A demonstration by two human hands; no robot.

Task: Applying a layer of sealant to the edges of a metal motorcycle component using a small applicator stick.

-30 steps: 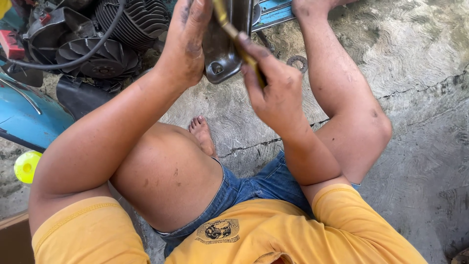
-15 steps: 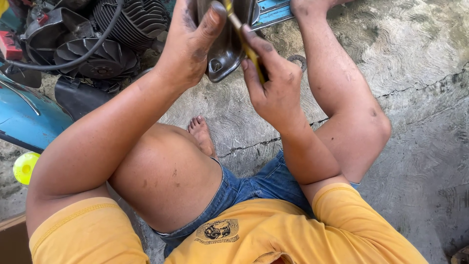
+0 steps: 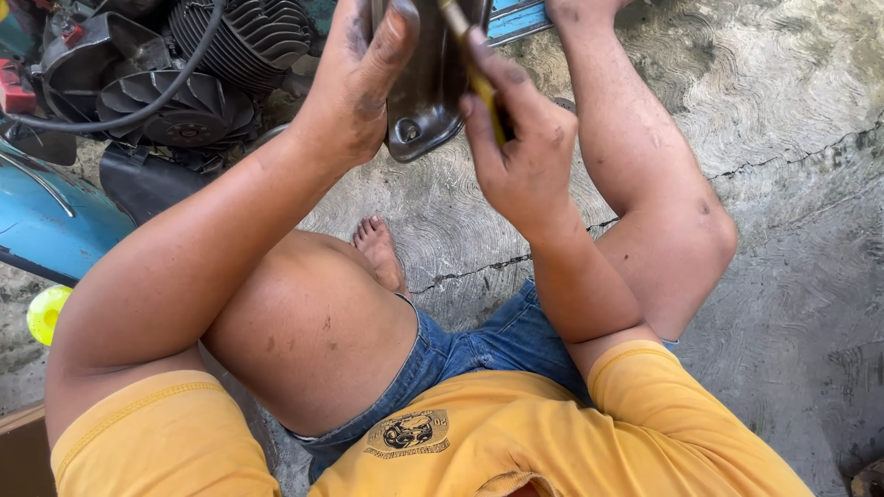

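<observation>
Since a moment ago I see the metal cover (image 3: 425, 87) tip a little more upright and the left thumb climb higher onto its face, while the tool's tip has crept up to the top edge of view. My left hand (image 3: 364, 78) grips the dark, dented cover from the left, thumb pressed flat on it, the other fingers hidden behind. My right hand (image 3: 525, 152) is curled tight round a yellow-handled tool (image 3: 474, 64), fingers pressed together on the handle, its shaft laid against the cover. All this hangs above the cracked concrete floor (image 3: 783, 184), just in front of my knees. The finned engine (image 3: 198, 74) sits at the upper left, a yellow ball (image 3: 46, 313) by the left edge
</observation>
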